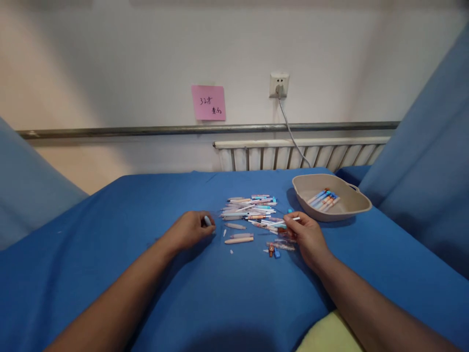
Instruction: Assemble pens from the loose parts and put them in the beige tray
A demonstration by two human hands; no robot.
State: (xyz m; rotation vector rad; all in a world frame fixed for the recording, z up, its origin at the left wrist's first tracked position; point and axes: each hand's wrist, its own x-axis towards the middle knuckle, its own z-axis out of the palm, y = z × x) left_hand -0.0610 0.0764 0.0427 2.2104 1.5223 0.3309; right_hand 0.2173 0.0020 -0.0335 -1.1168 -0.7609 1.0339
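My left hand (192, 230) is closed around a pale blue pen barrel (207, 221), whose end sticks out past the fingers. In my right hand (305, 235), thumb and fingers pinch a thin white pen refill (293, 219). Between the hands lies a pile of pens and pen parts (252, 208) in mixed pastel colours. Nearer to me rest a peach pen barrel (239, 240) and a grey-white one (235, 226). By my right wrist are clear printed barrels (281, 245), a brown cap piece (271, 251) and a blue cap piece (277, 253).
A beige basket (355, 204) holding several pens (324, 199) stands at the right on the blue-covered surface (110, 254). Behind are a metal rail (154, 130), a wall socket (279, 85) with a cable, and a pink note (208, 103). Yellow fabric (330, 335) lies at the lower right.
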